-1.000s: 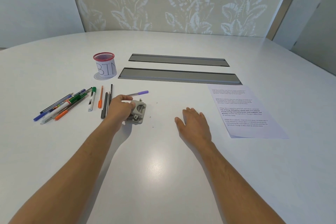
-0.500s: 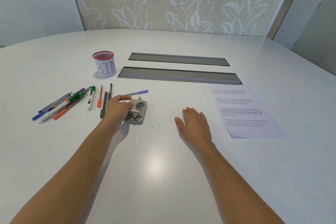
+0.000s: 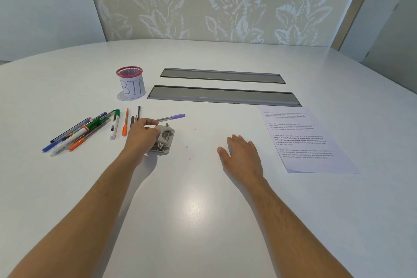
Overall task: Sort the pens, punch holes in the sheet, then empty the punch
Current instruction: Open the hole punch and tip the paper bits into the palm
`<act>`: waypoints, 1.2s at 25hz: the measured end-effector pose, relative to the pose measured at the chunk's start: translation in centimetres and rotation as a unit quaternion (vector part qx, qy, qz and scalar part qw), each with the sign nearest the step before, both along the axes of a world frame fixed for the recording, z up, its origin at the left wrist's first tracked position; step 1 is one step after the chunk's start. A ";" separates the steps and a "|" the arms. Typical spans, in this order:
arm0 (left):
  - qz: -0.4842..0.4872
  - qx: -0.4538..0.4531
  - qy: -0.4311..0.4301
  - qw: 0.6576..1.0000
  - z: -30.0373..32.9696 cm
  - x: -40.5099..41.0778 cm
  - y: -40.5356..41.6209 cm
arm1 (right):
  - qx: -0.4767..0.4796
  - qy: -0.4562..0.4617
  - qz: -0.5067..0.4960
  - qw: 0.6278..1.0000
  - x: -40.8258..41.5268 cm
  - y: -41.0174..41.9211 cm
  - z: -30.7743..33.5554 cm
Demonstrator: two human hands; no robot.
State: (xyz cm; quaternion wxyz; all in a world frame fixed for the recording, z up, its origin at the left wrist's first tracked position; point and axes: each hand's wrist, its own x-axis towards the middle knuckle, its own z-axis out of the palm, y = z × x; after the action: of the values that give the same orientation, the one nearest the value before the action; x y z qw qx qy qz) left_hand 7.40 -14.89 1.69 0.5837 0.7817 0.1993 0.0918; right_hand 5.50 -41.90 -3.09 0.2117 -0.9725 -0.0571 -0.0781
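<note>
- both arms are bare all the way down to the bottom edge of the shot, no sleeves showing
- left hand (image 3: pixel 144 134): no rings, watch or glove
- right hand (image 3: pixel 242 153): same deal, nothing worn on the fingers or the wrist
- some fine hair on the forearms

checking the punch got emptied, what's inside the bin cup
Only the bin cup's red mesh rim and upper inner wall show. Its paper label and the viewing angle hide the bottom, so any contents cannot be seen.
</note>
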 end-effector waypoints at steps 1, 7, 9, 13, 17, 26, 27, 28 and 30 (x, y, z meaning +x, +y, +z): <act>-0.008 0.020 0.004 1.000 0.1 -0.1 0.0 | 0.000 0.001 0.001 1.000 0.0 0.0 0.0; -0.048 0.350 -0.050 0.934 1.7 0.5 -1.3 | -0.001 0.009 0.002 1.000 0.0 0.1 -0.1; -0.095 0.451 -0.079 0.884 2.0 1.2 -2.7 | 0.001 0.009 0.000 1.000 0.1 0.1 -0.2; -0.175 0.552 -0.031 0.814 1.3 3.0 -5.8 | 0.010 0.011 -0.001 1.000 0.1 0.1 -0.3; -0.196 0.597 -0.014 0.778 0.7 4.0 -7.2 | 0.018 0.002 -0.003 1.000 0.1 0.1 -0.4; -0.214 0.604 -0.048 0.766 0.1 4.9 -7.7 | 0.006 0.006 0.000 1.000 0.4 0.0 -0.3; -0.215 0.609 -0.047 0.762 0.1 5.0 -7.8 | 0.009 0.008 0.002 1.000 0.3 0.0 -0.2; -0.215 0.617 -0.044 0.756 0.0 5.1 -7.9 | 0.010 0.009 0.003 1.000 0.3 0.0 -0.2; -0.212 0.642 -0.039 0.735 -0.1 4.9 -8.3 | 0.012 0.009 0.003 1.000 0.3 0.0 -0.2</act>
State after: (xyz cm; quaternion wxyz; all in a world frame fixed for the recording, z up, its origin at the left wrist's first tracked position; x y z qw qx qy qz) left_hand 12.29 -23.20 1.64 -0.0456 0.9886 -0.1009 0.1023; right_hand 5.82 -41.86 -3.27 0.2242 -0.9703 -0.0577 -0.0696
